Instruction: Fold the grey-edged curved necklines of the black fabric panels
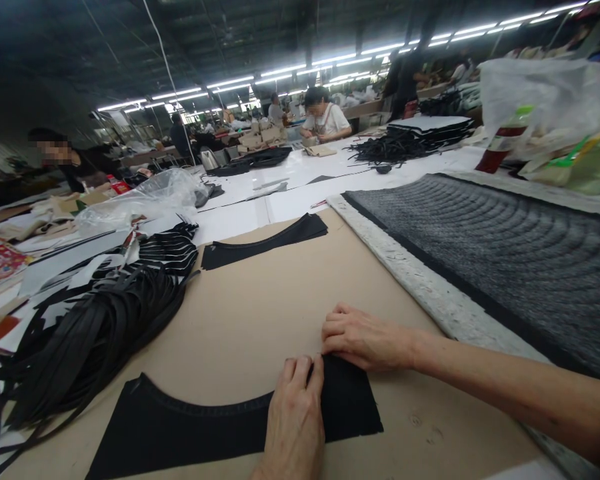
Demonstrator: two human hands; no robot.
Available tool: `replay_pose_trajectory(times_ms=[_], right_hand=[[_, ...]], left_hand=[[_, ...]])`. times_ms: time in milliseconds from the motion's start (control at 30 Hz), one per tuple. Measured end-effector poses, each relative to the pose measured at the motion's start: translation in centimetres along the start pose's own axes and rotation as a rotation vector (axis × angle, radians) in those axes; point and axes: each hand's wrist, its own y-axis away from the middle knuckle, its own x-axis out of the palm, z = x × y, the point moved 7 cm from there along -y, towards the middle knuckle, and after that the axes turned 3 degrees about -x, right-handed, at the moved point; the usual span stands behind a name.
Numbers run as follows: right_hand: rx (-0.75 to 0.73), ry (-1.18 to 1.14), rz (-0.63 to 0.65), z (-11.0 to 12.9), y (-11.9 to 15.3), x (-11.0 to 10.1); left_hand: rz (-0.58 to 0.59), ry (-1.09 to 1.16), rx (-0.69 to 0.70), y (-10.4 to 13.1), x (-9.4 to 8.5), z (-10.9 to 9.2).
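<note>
A black sheet piece [200, 437] with a curved upper edge lies flat on a beige board in front of me. Its curve carries a narrow raised or folded band. On the right part of that edge rests my left hand [297, 410], its fingers bent, close together and pressed onto the piece. Just beyond it, my right hand [363, 339] has its fingers curled and closed over the piece's upper right edge; the fingertips are partly hidden. Farther up the board lies a similar curved black piece [275, 238], apart from both hands.
Left of the board [250, 307] is a heap of black strips [110, 320]. On the right, a dark grey textured sheet [480, 247] lies on a pale slab. Farther back are a bottle [505, 137], plastic bags, stacked black pieces [430, 127] and a person [327, 120] seated at the table.
</note>
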Motion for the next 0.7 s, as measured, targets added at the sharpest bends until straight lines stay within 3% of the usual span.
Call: replay_pose_trajectory(times_ms=[233, 500, 700], right_hand=[[-0.051, 0.083, -0.018, 0.8, 0.4, 0.2], [0.187, -0.154, -0.085, -0.8, 1.4, -1.1], [0.150, -0.066, -0.049, -1.4, 1.2, -0.9]], left_hand=[[-0.221, -0.224, 0.171, 0.8, -0.1, -1.5], [-0.092, 0.149, -0.050, -1.0, -1.7, -0.4], [-0.023, 0.260, -0.102, -2.8, -1.3, -0.9]])
